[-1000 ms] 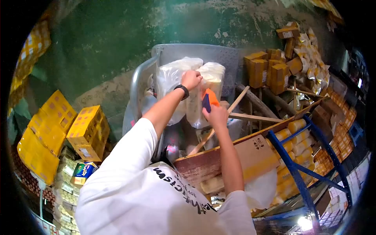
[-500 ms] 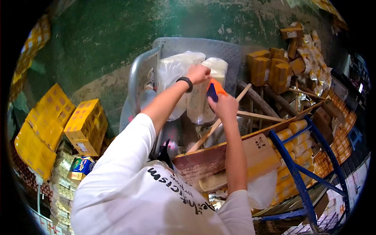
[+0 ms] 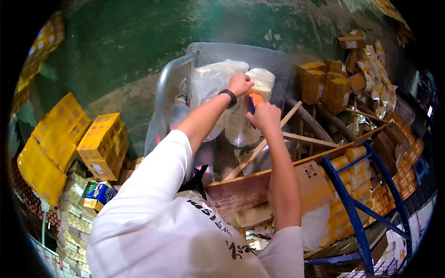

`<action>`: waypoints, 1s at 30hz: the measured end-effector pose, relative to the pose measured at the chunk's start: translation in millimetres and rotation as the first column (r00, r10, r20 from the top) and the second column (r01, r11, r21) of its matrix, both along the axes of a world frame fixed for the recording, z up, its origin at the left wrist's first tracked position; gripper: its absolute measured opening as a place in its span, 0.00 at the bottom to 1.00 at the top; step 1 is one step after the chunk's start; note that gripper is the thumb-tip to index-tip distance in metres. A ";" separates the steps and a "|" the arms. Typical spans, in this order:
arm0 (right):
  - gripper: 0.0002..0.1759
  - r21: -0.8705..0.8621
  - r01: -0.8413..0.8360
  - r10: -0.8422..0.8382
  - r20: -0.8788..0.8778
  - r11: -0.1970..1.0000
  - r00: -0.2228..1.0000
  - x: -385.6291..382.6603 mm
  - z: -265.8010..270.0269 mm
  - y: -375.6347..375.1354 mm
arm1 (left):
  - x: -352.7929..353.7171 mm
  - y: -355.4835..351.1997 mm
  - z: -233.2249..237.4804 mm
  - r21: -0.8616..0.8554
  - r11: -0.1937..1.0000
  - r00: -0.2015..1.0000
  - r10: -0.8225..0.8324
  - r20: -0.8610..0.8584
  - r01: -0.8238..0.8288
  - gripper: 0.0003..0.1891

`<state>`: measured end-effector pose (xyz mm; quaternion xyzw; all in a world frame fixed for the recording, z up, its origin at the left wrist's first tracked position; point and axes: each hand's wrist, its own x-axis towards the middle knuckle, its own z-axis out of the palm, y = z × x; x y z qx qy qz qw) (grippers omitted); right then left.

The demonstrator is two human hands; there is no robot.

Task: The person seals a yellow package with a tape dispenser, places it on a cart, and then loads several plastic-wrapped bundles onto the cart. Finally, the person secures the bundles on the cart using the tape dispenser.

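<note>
Two white bundles in clear plastic lie side by side on a grey cart bed, the left bundle (image 3: 208, 83) bulkier than the right bundle (image 3: 261, 78). My left hand (image 3: 241, 85), a black band on its wrist, is closed between the bundles at the edge of the right one. Its fingertips are partly hidden, so what they pinch does not show. My right hand (image 3: 267, 116) is wrapped round an orange and dark blue hand tool (image 3: 255, 99). The tool's tip rests against or just above the right bundle, close below my left fingers.
A metal cart handle (image 3: 162, 88) rises at the left. Yellow-taped boxes (image 3: 104, 143) stand beyond it. At the right are taped cartons (image 3: 336, 90), wooden strips (image 3: 310, 139), a red-brown board edge (image 3: 241, 197) and a blue metal frame (image 3: 357, 204). Green floor (image 3: 125, 41) lies ahead.
My right hand has moved up slightly, bringing the tool closer to my left hand. The left hand has shifted a little to the right in view, as has the whole scene.
</note>
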<state>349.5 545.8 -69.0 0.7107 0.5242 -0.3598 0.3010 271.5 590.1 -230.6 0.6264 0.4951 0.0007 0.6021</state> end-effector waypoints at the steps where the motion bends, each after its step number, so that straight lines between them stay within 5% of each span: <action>1: 0.20 -0.026 -0.015 0.015 -0.011 1.000 1.000 -3.3 0.3 -8.7 | 0.0 0.4 1.5 -0.055 0.998 1.000 0.018 0.008 -0.017 0.14; 3: 0.19 -0.243 -0.003 -0.067 -0.278 0.970 0.958 -8.8 -47.7 -115.0 | -1.0 5.7 1.8 -0.158 0.986 0.999 0.050 0.017 -0.047 0.14; 4: 0.21 -0.350 0.003 -0.112 -0.293 0.937 0.950 -15.7 -51.5 -163.5 | 2.3 1.9 -9.6 -0.024 0.999 1.000 0.026 0.007 -0.026 0.12; 5: 0.21 -0.177 -0.112 0.083 -0.159 0.978 0.984 -38.6 -38.2 -203.9 | 2.5 3.8 -8.9 0.020 1.000 1.000 -0.003 -0.006 0.004 0.12; 6: 0.24 -0.418 -0.041 -0.032 -0.167 0.908 0.986 -48.2 -30.6 -210.3 | 3.9 3.1 -12.8 0.030 0.999 1.000 0.022 -0.001 -0.022 0.12; 9: 0.22 -0.262 0.140 -0.179 -0.132 0.955 0.975 -58.8 13.1 -164.1 | 5.9 0.3 -16.4 -0.009 1.000 1.000 0.008 -0.003 -0.008 0.13; 13: 0.22 0.305 0.147 -0.115 -0.120 0.941 0.986 -28.9 50.7 -82.3 | 1.4 5.6 -11.0 -0.037 0.999 0.998 -0.024 0.051 0.025 0.14; 18: 0.21 0.350 0.105 -0.119 0.019 0.931 0.993 15.2 16.4 -19.4 | -0.4 6.2 -9.6 -0.075 0.997 0.997 -0.025 0.079 0.031 0.14; 27: 0.21 0.088 0.098 -0.095 -0.031 0.991 0.995 -5.1 2.0 -93.7 | -0.2 4.1 -8.8 0.001 1.000 0.997 -0.023 0.078 0.023 0.16; 29: 0.22 0.024 0.261 -0.261 -0.027 0.965 0.965 -9.1 28.3 -111.1 | 0.0 7.4 1.4 0.031 0.994 0.994 -0.108 0.021 0.107 0.12; 30: 0.21 0.202 0.367 -0.364 -0.052 0.908 0.930 -11.1 44.0 -125.4 | -0.3 10.9 8.2 0.048 0.988 0.989 -0.148 -0.013 0.148 0.11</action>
